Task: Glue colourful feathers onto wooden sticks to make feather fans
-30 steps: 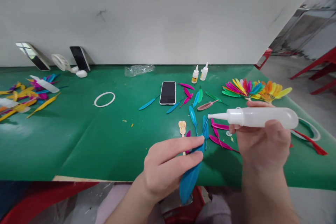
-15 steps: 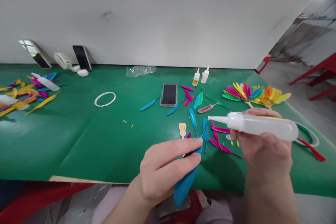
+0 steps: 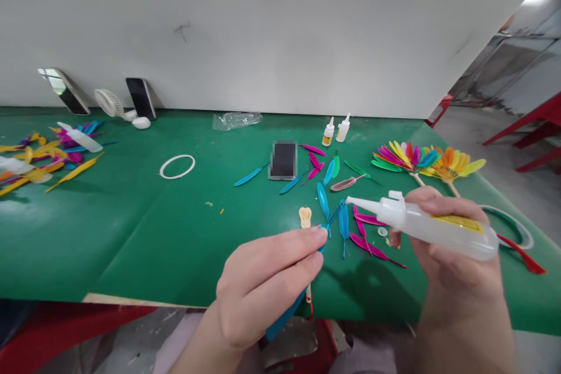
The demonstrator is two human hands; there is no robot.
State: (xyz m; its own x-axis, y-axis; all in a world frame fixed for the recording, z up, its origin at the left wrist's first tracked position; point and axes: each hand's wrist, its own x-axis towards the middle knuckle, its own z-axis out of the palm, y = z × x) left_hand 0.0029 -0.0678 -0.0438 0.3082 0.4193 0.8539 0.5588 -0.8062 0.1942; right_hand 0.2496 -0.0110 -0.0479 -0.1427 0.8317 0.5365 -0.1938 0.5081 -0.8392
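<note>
Two hands are occupied. The left hand (image 3: 263,286) pinches a blue feather (image 3: 283,321) in a narrow grip, vane hanging down past the table edge, quill pointing up and to the right. The right hand (image 3: 467,274) is closed around a translucent squeeze bottle (image 3: 421,225), held nearly level, nozzle tip at the quill's end; contact cannot be confirmed. Just beyond the left fingertips, a wooden stick (image 3: 305,216) lies partly covered. Magenta feathers (image 3: 368,247) lie beneath the nozzle on the green table (image 3: 175,257). Farther out are two small bottles (image 3: 328,133), two feather fans (image 3: 407,158) at right, and a white ring (image 3: 177,157) at left.
</note>
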